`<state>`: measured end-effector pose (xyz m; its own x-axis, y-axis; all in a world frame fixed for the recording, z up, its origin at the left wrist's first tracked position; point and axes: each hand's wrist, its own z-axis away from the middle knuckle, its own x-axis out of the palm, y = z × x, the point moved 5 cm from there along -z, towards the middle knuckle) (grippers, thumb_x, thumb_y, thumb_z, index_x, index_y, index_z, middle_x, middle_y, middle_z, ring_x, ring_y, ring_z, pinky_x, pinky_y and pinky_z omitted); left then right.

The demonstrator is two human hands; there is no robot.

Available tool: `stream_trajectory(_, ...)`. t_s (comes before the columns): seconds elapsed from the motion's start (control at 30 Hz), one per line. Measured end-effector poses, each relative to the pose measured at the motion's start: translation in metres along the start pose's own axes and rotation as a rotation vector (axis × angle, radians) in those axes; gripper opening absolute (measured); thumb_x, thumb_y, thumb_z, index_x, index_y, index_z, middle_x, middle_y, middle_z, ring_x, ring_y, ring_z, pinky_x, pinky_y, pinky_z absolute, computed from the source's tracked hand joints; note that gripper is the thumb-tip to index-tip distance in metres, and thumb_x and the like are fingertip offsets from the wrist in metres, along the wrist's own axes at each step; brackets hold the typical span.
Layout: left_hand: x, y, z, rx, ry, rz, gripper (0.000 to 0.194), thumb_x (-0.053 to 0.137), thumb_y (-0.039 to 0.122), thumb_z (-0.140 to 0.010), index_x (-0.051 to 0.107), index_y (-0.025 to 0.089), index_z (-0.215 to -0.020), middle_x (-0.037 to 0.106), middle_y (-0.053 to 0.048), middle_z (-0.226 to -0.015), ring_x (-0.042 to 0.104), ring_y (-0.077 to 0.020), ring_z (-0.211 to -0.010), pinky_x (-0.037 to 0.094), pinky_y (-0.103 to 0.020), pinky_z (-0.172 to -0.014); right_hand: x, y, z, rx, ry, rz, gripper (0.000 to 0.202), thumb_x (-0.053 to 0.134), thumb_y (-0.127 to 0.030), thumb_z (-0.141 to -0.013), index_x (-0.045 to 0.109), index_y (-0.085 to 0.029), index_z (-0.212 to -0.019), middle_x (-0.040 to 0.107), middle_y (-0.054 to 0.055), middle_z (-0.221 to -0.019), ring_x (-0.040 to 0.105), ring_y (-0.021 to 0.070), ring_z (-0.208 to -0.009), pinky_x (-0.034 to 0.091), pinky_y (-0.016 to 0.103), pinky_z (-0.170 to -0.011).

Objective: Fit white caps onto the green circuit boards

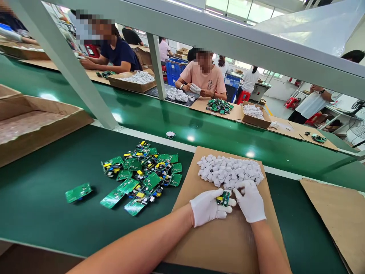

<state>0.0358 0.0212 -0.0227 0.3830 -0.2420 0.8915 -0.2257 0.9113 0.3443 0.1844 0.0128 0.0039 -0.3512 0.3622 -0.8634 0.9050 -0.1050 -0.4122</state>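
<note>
My left hand (207, 207), in a white glove, holds a small green circuit board (223, 198) with its yellow and dark components facing up. The board rests across the fingers, with the thumb at its upper edge. Close beside it on the right, my gloved right hand (251, 201) is at the near edge of a heap of small white pieces (229, 170). Its thumb and fingers are bent together there; what they pinch, if anything, is hidden against the white heap. Both hands are over a brown cardboard sheet (219, 243).
A loose pile of circuit boards (151, 180) lies left of the cardboard. An open carton (45, 127) stands at far left, another cardboard sheet (339, 217) at right. A metal frame post (65, 61) and a green conveyor (137, 114) lie beyond. Co-workers (205, 74) sit across.
</note>
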Motion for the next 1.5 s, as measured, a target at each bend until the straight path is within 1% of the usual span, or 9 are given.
stream_trajectory(0.1, 0.0, 0.0, 0.0, 0.01, 0.007, 0.002, 0.032, 0.05, 0.037, -0.082, 0.053, 0.014, -0.103, 0.063, -0.011, -0.098, 0.062, -0.0151, -0.072, 0.043, -0.025, -0.062, -0.002, 0.006, 0.005, 0.055, 0.013, -0.012, 0.018, 0.053, -0.028, -0.076, 0.056, -0.018, -0.091, 0.055, 0.001, -0.079, 0.052, 0.0132, -0.058, 0.043, 0.027, -0.058)
stream_trajectory(0.2, 0.0, 0.0, 0.0, 0.014, 0.001, -0.012, 0.03, 0.05, 0.036, -0.082, 0.054, 0.014, -0.102, 0.063, -0.012, -0.097, 0.062, -0.015, -0.072, 0.043, -0.025, -0.063, -0.003, 0.003, 0.007, 0.077, -0.004, -0.054, 0.033, 0.055, -0.029, -0.074, 0.053, -0.021, -0.106, 0.055, 0.004, -0.097, 0.052, 0.0127, -0.061, 0.041, 0.028, -0.06)
stream_trajectory(0.4, 0.0, 0.0, -0.001, 0.007, -0.014, -0.015, 0.031, 0.048, 0.036, -0.083, 0.055, 0.012, -0.101, 0.063, -0.013, -0.097, 0.062, -0.0155, -0.072, 0.043, -0.024, -0.062, 0.0, -0.003, 0.008, 0.133, -0.084, -0.169, 0.008, 0.058, -0.026, -0.067, 0.053, -0.021, -0.069, 0.055, -0.001, -0.067, 0.05, 0.0154, -0.06, 0.035, 0.027, -0.057)
stream_trajectory(0.7, -0.002, 0.0, 0.001, -0.01, 0.013, -0.018, 0.031, 0.05, 0.036, -0.082, 0.054, 0.014, -0.102, 0.063, -0.013, -0.101, 0.062, -0.0164, -0.074, 0.043, -0.025, -0.063, -0.012, 0.009, 0.01, 0.255, -0.186, -0.457, 0.032, 0.039, -0.044, -0.083, 0.059, -0.019, -0.077, 0.06, -0.001, -0.06, 0.047, 0.0119, -0.047, 0.034, 0.022, -0.045)
stream_trajectory(0.97, -0.003, 0.0, -0.001, 0.015, -0.049, -0.037, 0.032, 0.049, 0.036, -0.083, 0.054, 0.014, -0.105, 0.063, -0.014, -0.103, 0.063, -0.0164, -0.076, 0.042, -0.025, -0.064, -0.001, 0.004, 0.006, 0.25, -0.201, -0.528, 0.019, 0.059, -0.038, -0.07, 0.063, -0.02, -0.064, 0.059, 0.0, -0.066, 0.051, 0.0134, -0.063, 0.037, 0.022, -0.057)
stream_trajectory(1.2, -0.001, 0.001, 0.001, -0.01, -0.016, -0.051, 0.036, 0.049, 0.04, -0.082, 0.057, 0.013, -0.105, 0.063, -0.012, -0.103, 0.063, -0.0161, -0.076, 0.043, -0.025, -0.065, -0.024, 0.026, 0.008, 0.361, -0.215, -0.602, 0.054, 0.027, -0.06, -0.084, 0.059, -0.017, -0.074, 0.046, -0.004, -0.048, 0.034, 0.0081, -0.034, 0.026, 0.02, -0.033)
stream_trajectory(1.33, -0.001, 0.001, 0.0, -0.013, -0.029, -0.051, 0.036, 0.05, 0.04, -0.082, 0.058, 0.013, -0.104, 0.062, -0.012, -0.104, 0.062, -0.0157, -0.077, 0.043, -0.025, -0.065, -0.03, 0.02, 0.033, 0.27, -0.146, -0.402, 0.034, 0.05, -0.048, -0.079, 0.063, -0.018, -0.073, 0.065, 0.01, -0.086, 0.06, 0.0213, -0.079, 0.047, 0.03, -0.064)
stream_trajectory(1.4, -0.001, 0.0, 0.0, -0.001, -0.039, -0.044, 0.033, 0.049, 0.037, -0.083, 0.058, 0.014, -0.104, 0.062, -0.012, -0.104, 0.062, -0.0161, -0.078, 0.043, -0.025, -0.066, -0.023, 0.0, 0.055, 0.099, -0.089, -0.063, 0.028, 0.051, -0.036, -0.079, 0.066, -0.016, -0.092, 0.057, 0.013, -0.119, 0.047, 0.0304, -0.113, 0.038, 0.042, -0.091)
stream_trajectory(1.5, -0.001, 0.0, 0.0, 0.017, -0.033, -0.028, 0.03, 0.048, 0.035, -0.084, 0.058, 0.014, -0.103, 0.064, -0.012, -0.102, 0.063, -0.0169, -0.078, 0.043, -0.027, -0.069, 0.001, -0.032, 0.089, -0.189, -0.215, 0.242, 0.057, 0.055, -0.029, -0.075, 0.045, -0.013, -0.129, 0.038, 0.011, -0.14, 0.027, 0.0333, -0.13, 0.024, 0.048, -0.103)
